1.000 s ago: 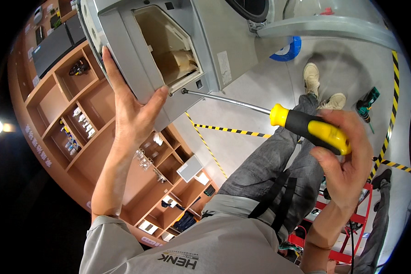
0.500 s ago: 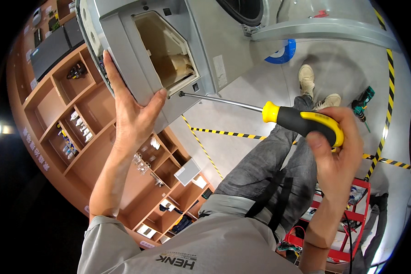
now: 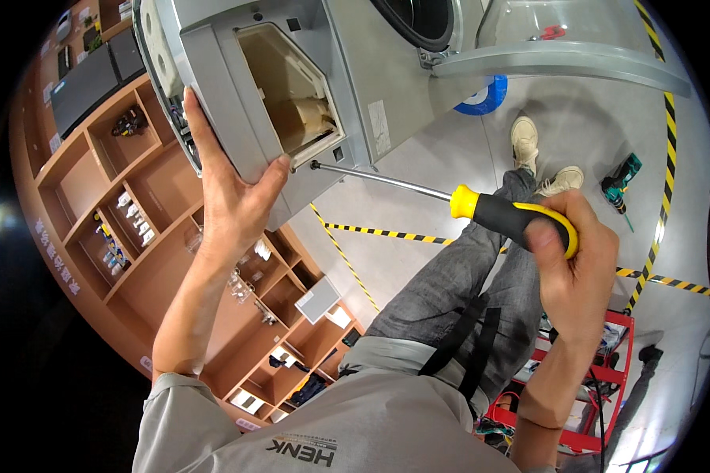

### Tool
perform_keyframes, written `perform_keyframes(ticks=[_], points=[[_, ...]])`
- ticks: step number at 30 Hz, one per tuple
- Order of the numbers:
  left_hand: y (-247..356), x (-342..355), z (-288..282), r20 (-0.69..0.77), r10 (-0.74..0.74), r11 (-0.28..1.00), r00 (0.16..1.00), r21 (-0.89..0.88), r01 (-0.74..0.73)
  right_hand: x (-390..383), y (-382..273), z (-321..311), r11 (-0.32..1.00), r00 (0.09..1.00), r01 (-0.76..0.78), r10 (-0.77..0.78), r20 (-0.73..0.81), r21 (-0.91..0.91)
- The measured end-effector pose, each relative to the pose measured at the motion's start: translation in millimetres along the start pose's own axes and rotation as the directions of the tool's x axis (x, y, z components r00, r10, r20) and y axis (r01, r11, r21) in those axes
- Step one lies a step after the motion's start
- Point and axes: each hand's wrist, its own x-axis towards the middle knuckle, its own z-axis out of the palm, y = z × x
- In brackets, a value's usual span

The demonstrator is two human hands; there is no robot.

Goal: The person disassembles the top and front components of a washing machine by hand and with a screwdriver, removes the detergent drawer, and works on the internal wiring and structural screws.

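My left hand point(image 3: 237, 193) grips the edge of the grey panel point(image 3: 237, 118) of an appliance point(image 3: 379, 79), its index finger along one side and thumb beside a rectangular opening point(image 3: 288, 87) with a stained beige interior. My right hand point(image 3: 568, 268) is closed round the black and yellow handle of a screwdriver point(image 3: 497, 214). The long metal shaft reaches left to a small dark fixing point below the opening, by my left thumb; the tip's exact seating is too small to make out.
An open door point(image 3: 560, 63) extends at the upper right. A green and black drill point(image 3: 622, 177) lies on the grey floor, with striped tape point(image 3: 386, 232). Wooden shelving point(image 3: 158, 189) stands at left, a red cart point(image 3: 611, 370) at lower right, below my legs and feet.
My right hand has shifted left and turned on the handle, its thumb moving up over it. My left hand stays on the panel. The whole view has shifted slightly.
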Motion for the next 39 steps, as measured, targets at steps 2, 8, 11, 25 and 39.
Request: perform_keyframes(ticks=[2, 8, 11, 25, 39], points=[[-0.6, 0.3, -1.0, 0.0, 0.006, 1.0, 1.0, 0.006, -0.006, 0.4, -1.6, 4.1, 0.994, 0.997, 0.047, -0.041, -0.062, 0.099], [-0.6, 0.4, -0.8, -0.01, 0.015, 1.0, 1.0, 0.014, -0.015, 4.0, -3.9, 7.5, 0.995, 0.989, 0.091, -0.095, -0.109, -0.04], [-3.1, 0.1, -2.1, -0.008, 0.025, 0.998, 1.0, 0.049, -0.024, 3.3, -1.4, 3.4, 0.987, 0.99, 0.12, -0.126, -0.055, -0.109], [-9.9, 0.3, -2.3, -0.028, 0.091, 0.992, 0.995, 0.089, -0.088, 13.1, -3.5, 3.4, 0.955, 0.96, 0.258, -0.27, -0.07, -0.147], [-4.6, 0.7, -2.0, -0.023, 0.023, 0.998, 0.999, 0.055, -0.022, 10.7, -4.0, 5.0, 0.988, 0.986, 0.155, -0.155, -0.069, -0.007]])
